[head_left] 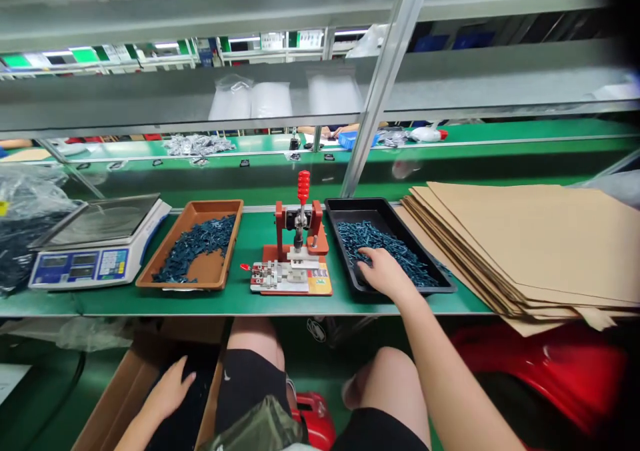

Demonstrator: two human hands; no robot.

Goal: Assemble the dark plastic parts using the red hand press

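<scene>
My right hand (384,271) reaches into the black tray (356,206), its thumb and forefinger apart over a pile of small dark blue parts (385,243). No part shows between those fingers. Down at the left, my left hand (169,390) hangs over a cardboard box (117,398) below the table edge, fingers apart and holding nothing I can see. Dark contents lie in the box, too dim to name. Between the trays stands a toggle clamp fixture (300,238) with a red handle pointing up. The brown tray (213,279) left of it holds more dark blue pieces.
A digital scale (95,248) stands left of the brown tray, beside a clear plastic bag (27,204) of dark parts. Brown paper sheets (530,244) are stacked at the right. An overhead shelf (165,101) carries white packs. My knees are under the green table (255,221).
</scene>
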